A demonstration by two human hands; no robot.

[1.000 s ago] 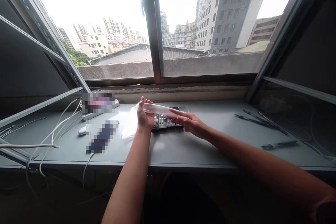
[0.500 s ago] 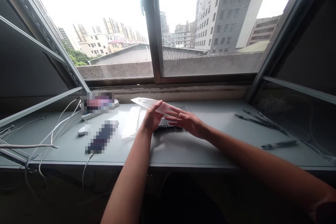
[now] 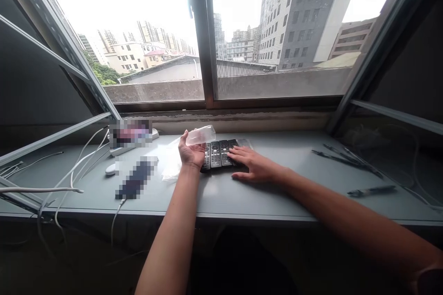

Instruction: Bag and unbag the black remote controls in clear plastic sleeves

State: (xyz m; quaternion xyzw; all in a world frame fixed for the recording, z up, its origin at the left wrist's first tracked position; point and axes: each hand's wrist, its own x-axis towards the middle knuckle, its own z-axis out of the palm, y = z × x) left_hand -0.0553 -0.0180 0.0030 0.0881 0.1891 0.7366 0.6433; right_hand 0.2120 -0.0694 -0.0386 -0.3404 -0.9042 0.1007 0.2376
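My left hand (image 3: pixel 193 151) holds a clear plastic sleeve (image 3: pixel 202 135), its far end raised toward the window and tilted to the right. Below it, several black remote controls (image 3: pixel 215 154) lie side by side on the desk, button faces up. My right hand (image 3: pixel 252 162) rests palm down at the right end of this row, fingers stretched over the rightmost remotes and partly covering them. More clear plastic sleeves (image 3: pixel 170 168) lie flat to the left of my left hand. Another piece of clear plastic (image 3: pixel 245 143) shows just behind my right fingers.
On the left of the desk (image 3: pixel 294 147) are a blurred-out phone-like thing (image 3: pixel 136 179) on a cable, a white mouse-like object (image 3: pixel 110 169), a power strip (image 3: pixel 155 133) and white cables (image 3: pixel 71 166). Dark pens (image 3: pixel 370 191) lie at the right. Metal shelf posts frame both sides.
My right hand has left the plastic sleeve and come down onto the remotes. My left hand has turned palm up, swinging the sleeve's end to the right. More of the remotes now shows.
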